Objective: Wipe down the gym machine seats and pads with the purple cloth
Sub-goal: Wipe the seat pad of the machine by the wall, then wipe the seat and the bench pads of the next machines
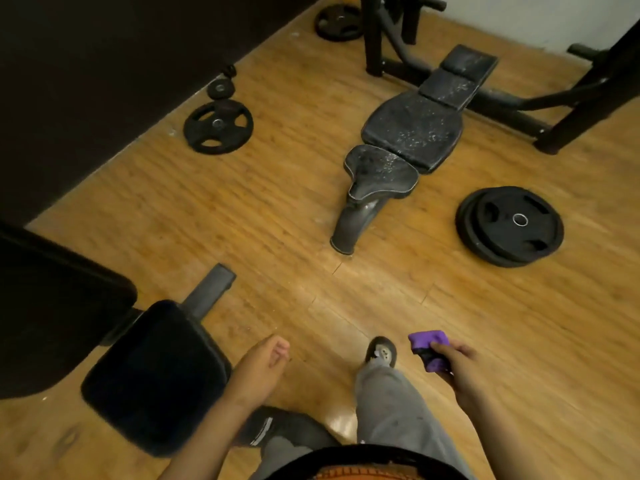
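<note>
**Cloth in your right hand, benches ahead and to your left**

Your right hand [457, 367] grasps the purple cloth [428, 348], bunched into a wad, with your thumb laid across its near edge. It sits at about 4 o'clock in the view, held above the wooden floor [284, 237] and touching no pad. Just beside it, toward 6 o'clock, your right shoe [381, 351] is out in front at the end of a grey trouser leg [388, 403]; your other shoe [266, 427] is set back at 6 o'clock.

Your left hand [265, 362] holds nothing, its fingers loosely curled, and hangs just beside the near corner of the dark seat pad [156, 372] at 8 o'clock. That pad belongs to a bench whose larger back pad [59, 306] runs off toward 9 o'clock.

Well apart from the cloth, at about 1 o'clock, stands the second bench. Its seat [381, 174] is nearest you, its wide back pad [414, 128] lies behind, and both are speckled with pale marks. Its black frame [502, 109] spreads out at 1 o'clock.

Weight plates lie flat on the floor: a stacked pair [510, 225] at 3 o'clock, beside the bench seat, one [218, 126] at 11 o'clock near the dark wall [104, 81], and another [337, 22] at 12 o'clock.
</note>
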Available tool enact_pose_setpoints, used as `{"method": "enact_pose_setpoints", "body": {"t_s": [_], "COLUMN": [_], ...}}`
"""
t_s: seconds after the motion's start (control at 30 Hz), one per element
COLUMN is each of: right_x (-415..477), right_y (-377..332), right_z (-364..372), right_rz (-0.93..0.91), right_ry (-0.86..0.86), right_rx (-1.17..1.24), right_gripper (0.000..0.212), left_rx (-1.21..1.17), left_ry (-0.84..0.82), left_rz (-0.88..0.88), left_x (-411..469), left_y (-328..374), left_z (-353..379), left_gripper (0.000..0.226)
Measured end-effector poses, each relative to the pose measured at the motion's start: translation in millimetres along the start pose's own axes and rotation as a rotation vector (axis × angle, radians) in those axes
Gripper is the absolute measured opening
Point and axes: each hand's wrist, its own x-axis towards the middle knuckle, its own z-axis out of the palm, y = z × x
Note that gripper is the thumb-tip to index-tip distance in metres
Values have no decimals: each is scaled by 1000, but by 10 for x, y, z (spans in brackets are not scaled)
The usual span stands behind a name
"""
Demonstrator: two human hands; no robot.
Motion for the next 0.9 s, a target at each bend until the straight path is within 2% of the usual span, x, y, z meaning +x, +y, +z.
{"method": "enact_pose_setpoints", "body": {"t_s": [0.07,0.17,0.27,0.37,0.5,0.7,0.8,0.9], "right_x": [250,545,837,1076,1363,2000,2429,2665], "right_y": [-372,-986,-1403,-1588,-1681,-2200,-2783,-3503], "right_z": [-119,-261,-371,-494,-550,-289,-73,228], "right_rz": [-21,-90,-157,-124,-65,18,-47,-181], "right_ry": [8,30,71,165,222,278,213,184], "right_rx": [-32,-25,-39,-45,-51,-79,-142,-199], "right_gripper": [25,8,18,25,21,20,10,8], "left_rx": [27,56,101,170,259,418,427,322], "left_ry": [-37,-35,-69,-137,-213,-160,-185,-107], "left_rz": [24,121,171,192,176,64,-15,-47], "left_x": [389,951,1441,1789,2194,2893,3304,3689], "left_y": [459,1199,1794,2156,2213,2130,2130,2233], "left_z": [39,220,461,593,487,-20,-388,-792], "left_gripper": [9,15,9,17,24,53,44,29]}}
